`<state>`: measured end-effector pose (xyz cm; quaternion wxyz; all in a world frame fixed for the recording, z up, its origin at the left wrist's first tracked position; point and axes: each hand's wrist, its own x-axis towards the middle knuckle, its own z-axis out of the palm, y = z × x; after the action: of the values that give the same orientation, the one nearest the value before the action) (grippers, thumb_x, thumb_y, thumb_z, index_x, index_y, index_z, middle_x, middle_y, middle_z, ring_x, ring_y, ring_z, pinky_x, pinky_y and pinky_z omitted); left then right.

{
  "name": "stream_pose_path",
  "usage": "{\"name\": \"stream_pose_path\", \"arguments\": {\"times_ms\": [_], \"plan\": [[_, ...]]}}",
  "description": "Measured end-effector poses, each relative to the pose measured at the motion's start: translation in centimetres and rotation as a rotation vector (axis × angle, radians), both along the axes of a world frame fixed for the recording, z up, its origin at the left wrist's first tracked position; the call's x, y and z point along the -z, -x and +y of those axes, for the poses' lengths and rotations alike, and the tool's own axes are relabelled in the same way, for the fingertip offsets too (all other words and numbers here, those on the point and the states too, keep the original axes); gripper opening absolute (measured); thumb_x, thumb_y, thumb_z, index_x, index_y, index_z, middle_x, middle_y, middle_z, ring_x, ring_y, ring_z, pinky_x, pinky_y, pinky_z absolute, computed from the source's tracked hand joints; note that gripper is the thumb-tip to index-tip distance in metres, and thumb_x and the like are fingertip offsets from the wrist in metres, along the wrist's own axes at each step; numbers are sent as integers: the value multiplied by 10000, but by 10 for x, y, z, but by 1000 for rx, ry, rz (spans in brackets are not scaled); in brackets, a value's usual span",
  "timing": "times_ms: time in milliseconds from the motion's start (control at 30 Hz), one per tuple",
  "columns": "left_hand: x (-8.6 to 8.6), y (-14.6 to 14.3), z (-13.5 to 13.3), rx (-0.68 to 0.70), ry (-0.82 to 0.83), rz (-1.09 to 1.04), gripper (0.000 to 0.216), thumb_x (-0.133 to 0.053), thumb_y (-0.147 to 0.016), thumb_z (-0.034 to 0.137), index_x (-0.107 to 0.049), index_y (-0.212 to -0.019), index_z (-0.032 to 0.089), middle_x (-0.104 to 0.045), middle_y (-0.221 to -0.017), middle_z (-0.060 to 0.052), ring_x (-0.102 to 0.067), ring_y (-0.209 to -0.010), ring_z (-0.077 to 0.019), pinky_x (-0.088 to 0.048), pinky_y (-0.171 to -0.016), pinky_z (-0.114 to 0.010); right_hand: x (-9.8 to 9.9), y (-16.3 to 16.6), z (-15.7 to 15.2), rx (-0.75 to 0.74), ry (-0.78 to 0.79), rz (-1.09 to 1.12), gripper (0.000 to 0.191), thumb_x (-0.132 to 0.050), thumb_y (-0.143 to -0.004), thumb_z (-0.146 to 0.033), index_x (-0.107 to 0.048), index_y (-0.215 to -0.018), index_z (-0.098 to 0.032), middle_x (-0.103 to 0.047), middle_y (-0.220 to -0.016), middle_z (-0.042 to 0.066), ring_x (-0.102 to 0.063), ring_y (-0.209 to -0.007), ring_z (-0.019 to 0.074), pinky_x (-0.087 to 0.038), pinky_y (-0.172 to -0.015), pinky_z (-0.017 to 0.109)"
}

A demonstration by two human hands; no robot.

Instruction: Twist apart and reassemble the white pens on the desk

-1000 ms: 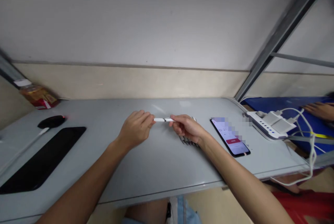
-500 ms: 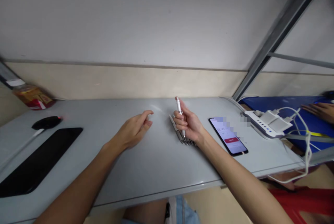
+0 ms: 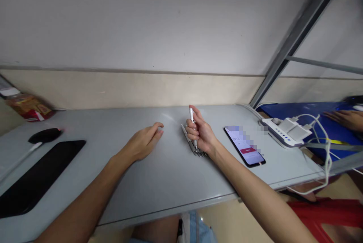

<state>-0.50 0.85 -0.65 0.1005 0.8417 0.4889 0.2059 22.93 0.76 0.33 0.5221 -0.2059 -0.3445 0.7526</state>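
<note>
My right hand (image 3: 202,131) is wrapped round a white and silver pen (image 3: 191,114) and holds it nearly upright. The thumb is at the pen's top end, and the lower tip points down toward the desk. Just below and behind this hand several similar pens (image 3: 187,137) lie side by side on the desk, partly hidden by the fingers. My left hand (image 3: 146,141) rests on the desk to the left of the pens, touching none of them. Its fingers are loosely curled, with a gap between index finger and thumb, and nothing shows in it.
A phone (image 3: 244,146) lies right of my right arm, near a white power strip (image 3: 283,133) with plugs and cables. To the left are a black mat-like slab (image 3: 42,175), a black mouse-like device (image 3: 45,135) and a bottle (image 3: 28,107). Another person's hand (image 3: 346,119) is at far right.
The whole view has shifted slightly, so everything sits a little further left. Both hands keep nearly the same pose, and the pen stays in my right hand.
</note>
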Motion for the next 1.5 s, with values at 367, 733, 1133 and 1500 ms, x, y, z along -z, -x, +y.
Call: {"name": "stream_pose_path", "arguments": {"times_ms": [367, 733, 1133, 1500], "plan": [[1, -3, 1, 5, 46, 9, 377, -262, -964, 442, -508, -1135, 214, -663, -920, -52, -633, -816, -207, -456, -749, -324, 3, 3, 1, 41, -57, -13, 378, -522, -904, -391, -405, -1263, -394, -279, -603, -82, -141, -434, 68, -91, -387, 187], [10, -4, 3, 31, 42, 79, 317, -341, -939, 430, -515, -1077, 204, -618, -759, -22, -589, -682, -181, -441, -688, -303, 3, 5, -1, 51, -70, -18, 358, -520, -909, -394, -416, -1252, -379, -294, -602, -83, -165, -431, 61, -92, -393, 178], [8, -3, 2, 38, 30, 101, 242, -372, -899, 279, -526, -1068, 199, -591, -731, -4, -559, -639, -155, -412, -652, -271, 4, 11, -2, 26, -61, -117, 337, -523, -891, -399, -476, -1211, -307, -403, -613, -77, -237, -423, 53, -161, -398, 170], [13, -1, 4, 61, -3, 119, 241, -362, -918, 282, -528, -1077, 207, -654, -901, -36, -623, -796, -183, -441, -737, -296, 15, 20, -1, 118, -166, -364, 438, -572, -791, -218, -555, -1223, -285, -540, -827, -16, -516, -678, 106, -440, -637, 246]]}}
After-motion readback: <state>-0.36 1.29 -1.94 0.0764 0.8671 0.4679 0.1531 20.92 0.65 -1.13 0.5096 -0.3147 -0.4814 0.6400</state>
